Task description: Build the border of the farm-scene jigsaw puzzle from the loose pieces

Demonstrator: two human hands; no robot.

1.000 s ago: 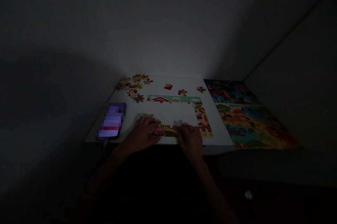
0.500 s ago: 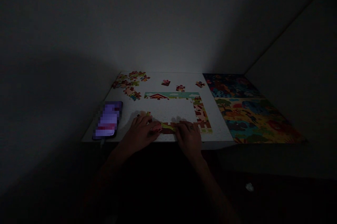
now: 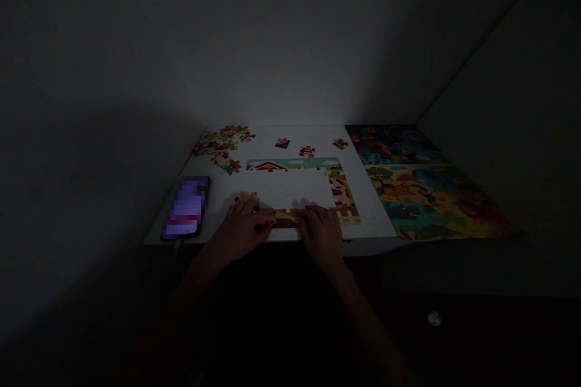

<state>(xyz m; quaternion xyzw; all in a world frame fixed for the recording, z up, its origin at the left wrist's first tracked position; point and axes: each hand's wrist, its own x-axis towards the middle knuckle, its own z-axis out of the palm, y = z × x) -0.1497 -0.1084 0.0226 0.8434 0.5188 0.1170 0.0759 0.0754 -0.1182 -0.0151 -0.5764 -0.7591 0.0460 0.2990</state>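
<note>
A partly joined jigsaw puzzle [image 3: 344,193] lies on the white table, with a top row, a right column and a bottom row. At the left end of the bottom row, my left hand [image 3: 242,223] is closed on a pinkish puzzle piece [image 3: 269,219], partly hidden by the fingers. My right hand [image 3: 321,229] has bent fingers and thumb gripping the bottom row, part of it covered. Between the hands a green and brown stretch of the bottom row [image 3: 285,217] shows. Beyond my left fingers lies another piece [image 3: 254,195], half hidden.
Loose puzzle pieces [image 3: 222,145] are heaped at the table's back left, with a few apart along the back. A lit phone [image 3: 186,208] with a cable lies at the left edge. Two finished picture puzzles [image 3: 436,193] lie on the right. A wall stands behind.
The whole view has shifted slightly. Both hands stay at the bottom row, and the pinkish piece remains under my left fingers at its left end.
</note>
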